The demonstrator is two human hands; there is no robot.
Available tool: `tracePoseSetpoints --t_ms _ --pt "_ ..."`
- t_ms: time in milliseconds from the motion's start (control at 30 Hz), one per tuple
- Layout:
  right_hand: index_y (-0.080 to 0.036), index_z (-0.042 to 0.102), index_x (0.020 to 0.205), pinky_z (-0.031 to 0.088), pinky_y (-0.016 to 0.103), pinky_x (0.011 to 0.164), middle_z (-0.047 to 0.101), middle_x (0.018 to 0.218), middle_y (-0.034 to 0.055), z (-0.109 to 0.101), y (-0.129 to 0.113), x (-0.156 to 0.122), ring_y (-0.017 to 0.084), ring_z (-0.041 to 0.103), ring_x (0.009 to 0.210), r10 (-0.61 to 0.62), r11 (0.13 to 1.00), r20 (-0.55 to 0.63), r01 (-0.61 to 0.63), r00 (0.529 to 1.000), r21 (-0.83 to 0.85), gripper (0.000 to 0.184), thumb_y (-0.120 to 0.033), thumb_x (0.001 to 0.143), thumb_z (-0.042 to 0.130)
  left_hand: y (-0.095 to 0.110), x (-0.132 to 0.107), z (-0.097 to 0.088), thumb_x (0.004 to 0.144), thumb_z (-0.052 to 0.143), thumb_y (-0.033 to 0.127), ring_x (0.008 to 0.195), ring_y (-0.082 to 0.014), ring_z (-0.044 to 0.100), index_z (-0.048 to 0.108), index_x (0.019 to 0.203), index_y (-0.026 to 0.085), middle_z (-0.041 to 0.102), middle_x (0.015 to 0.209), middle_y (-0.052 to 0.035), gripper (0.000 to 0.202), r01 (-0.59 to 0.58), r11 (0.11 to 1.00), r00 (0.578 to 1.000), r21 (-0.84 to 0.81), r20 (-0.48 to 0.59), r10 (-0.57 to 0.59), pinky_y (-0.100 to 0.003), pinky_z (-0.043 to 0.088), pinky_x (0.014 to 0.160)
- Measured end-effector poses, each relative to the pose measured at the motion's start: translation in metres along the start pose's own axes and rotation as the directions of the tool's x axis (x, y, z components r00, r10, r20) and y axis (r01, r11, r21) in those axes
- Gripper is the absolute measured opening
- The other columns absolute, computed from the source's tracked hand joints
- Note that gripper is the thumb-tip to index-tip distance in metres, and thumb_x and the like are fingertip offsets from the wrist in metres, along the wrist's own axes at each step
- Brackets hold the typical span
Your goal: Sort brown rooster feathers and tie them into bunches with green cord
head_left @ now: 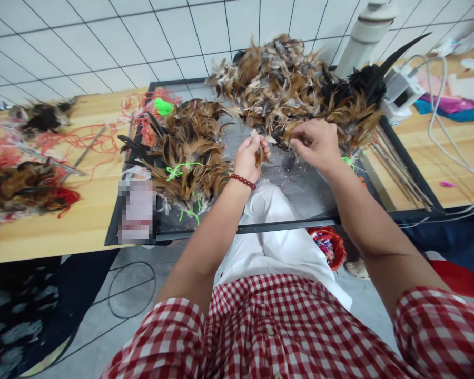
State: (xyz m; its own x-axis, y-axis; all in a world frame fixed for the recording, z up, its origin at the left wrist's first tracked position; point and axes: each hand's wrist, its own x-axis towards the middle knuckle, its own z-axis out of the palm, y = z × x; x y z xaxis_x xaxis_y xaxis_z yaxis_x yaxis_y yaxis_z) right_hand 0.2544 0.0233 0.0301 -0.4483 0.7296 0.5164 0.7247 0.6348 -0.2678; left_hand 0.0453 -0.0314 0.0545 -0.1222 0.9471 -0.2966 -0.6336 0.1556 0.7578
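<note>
A: Starting with the biggest thing, what is laid out on the glass table (300, 195)?

B: A large loose heap of feathers (284, 84) is piled at the far side, and a smaller pile of tied bundles (185, 152), bound with green string (179, 169), is set to the left. More feathers and red string (82, 139) are spread over the wooden bench (75, 226) beside it.

A: How far along does the bundling look?

B: Part is judged done, going by the tied pile; the loose heap is much larger, so most seems left.

A: And the hands?

B: The left hand (248, 160) is closed around a small tuft of feathers (259, 156), held just above the glass. The right hand (318, 143) is pinched at the edge of the loose heap, fingers drawn together on a few feathers.

A: What cannot be made out?

B: A patch at the table's near left corner is blurred, the bench is cut off at the left, and the count of feathers in the tuft cannot be told
</note>
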Motion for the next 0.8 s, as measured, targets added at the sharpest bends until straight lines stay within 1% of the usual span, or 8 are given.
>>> tracePoseSetpoints --t_ms 167,300,400,500,567,667,733,800 --pt "-0.032 0.075 0.129 0.04 0.056 0.101 0.076 0.127 0.0099 0.021 -0.027 0.011 0.034 0.063 0.12 -0.007 0.999 0.018 0.007 1.0 -0.036 0.033 -0.03 0.104 0.053 -0.002 -0.003 0.003 0.097 0.074 0.036 0.055 -0.0039 0.058 0.065 0.085 0.019 0.061 0.066 0.0057 0.023 -0.012 1.0 1.0 0.024 0.014 0.012 -0.016 0.052 0.06" --pt "-0.03 0.081 0.102 0.039 0.059 0.104 0.08 0.11 0.0064 0.027 -0.029 0.017 0.033 0.066 0.114 -0.001 1.0 -0.021 0.001 1.0 -0.001 0.025 -0.028 0.102 0.056 -0.005 -0.002 0.003 0.096 0.076 0.036 0.054 -0.0041 0.059 0.068 0.088 0.019 0.064 0.067 0.0051 0.021 -0.025 0.997 0.999 0.074 0.032 0.023 -0.017 0.052 0.06" --pt "-0.026 0.079 0.095 0.048 0.052 0.1 0.08 0.101 0.0057 0.017 -0.019 0.014 0.028 0.07 0.101 0.045 0.981 -0.096 -0.026 0.994 0.193 0.024 -0.035 0.102 0.058 -0.004 -0.002 0.003 0.095 0.077 0.037 0.053 -0.0039 0.059 0.068 0.088 0.018 0.065 0.066 0.0051 0.022 -0.038 0.995 0.998 0.096 0.045 0.034 -0.016 0.052 0.06" --pt "-0.025 0.076 0.099 0.055 0.043 0.085 0.079 0.096 0.0068 0.007 -0.016 0.011 0.025 0.07 0.089 0.068 0.929 -0.054 -0.044 0.996 0.368 0.029 -0.046 0.103 0.057 -0.002 -0.003 0.003 0.095 0.077 0.038 0.053 -0.0038 0.059 0.067 0.088 0.018 0.065 0.065 0.0055 0.023 -0.046 0.994 0.998 0.099 0.047 0.041 -0.016 0.053 0.06" --pt "-0.026 0.076 0.104 0.055 0.045 0.087 0.078 0.102 0.0088 0.008 -0.019 0.011 0.028 0.07 0.096 0.058 0.953 -0.039 -0.043 0.998 0.299 0.03 -0.05 0.102 0.058 -0.001 -0.003 0.003 0.097 0.075 0.037 0.053 -0.0036 0.059 0.067 0.087 0.018 0.064 0.064 0.006 0.023 -0.054 0.994 0.998 0.097 0.036 0.05 -0.015 0.052 0.059" --pt "-0.029 0.076 0.114 0.051 0.055 0.098 0.077 0.119 0.0117 0.02 -0.026 0.016 0.035 0.066 0.116 0.048 0.997 -0.004 -0.048 0.999 0.057 0.03 -0.048 0.102 0.057 -0.002 -0.002 0.002 0.1 0.071 0.033 0.052 -0.0033 0.056 0.064 0.082 0.019 0.062 0.064 0.0062 0.023 -0.065 0.993 0.998 0.103 0.013 0.064 -0.015 0.05 0.058" --pt "-0.029 0.077 0.111 0.048 0.058 0.1 0.077 0.117 0.0116 0.026 -0.028 0.018 0.037 0.065 0.117 0.063 0.998 0.029 -0.063 0.998 -0.008 0.032 -0.046 0.104 0.051 -0.002 -0.001 0.002 0.1 0.07 0.034 0.053 -0.0035 0.056 0.065 0.082 0.02 0.062 0.064 0.0061 0.024 -0.063 0.991 0.998 0.116 0.002 0.063 -0.015 0.049 0.058" --pt "-0.028 0.077 0.103 0.049 0.056 0.1 0.078 0.107 0.0111 0.023 -0.026 0.019 0.035 0.067 0.111 0.085 0.996 0.014 -0.085 0.996 0.035 0.038 -0.047 0.107 0.045 -0.003 -0.001 0.001 0.099 0.072 0.035 0.055 -0.0039 0.058 0.066 0.084 0.02 0.063 0.065 0.0058 0.022 -0.063 0.991 0.998 0.121 -0.006 0.064 -0.015 0.05 0.059"
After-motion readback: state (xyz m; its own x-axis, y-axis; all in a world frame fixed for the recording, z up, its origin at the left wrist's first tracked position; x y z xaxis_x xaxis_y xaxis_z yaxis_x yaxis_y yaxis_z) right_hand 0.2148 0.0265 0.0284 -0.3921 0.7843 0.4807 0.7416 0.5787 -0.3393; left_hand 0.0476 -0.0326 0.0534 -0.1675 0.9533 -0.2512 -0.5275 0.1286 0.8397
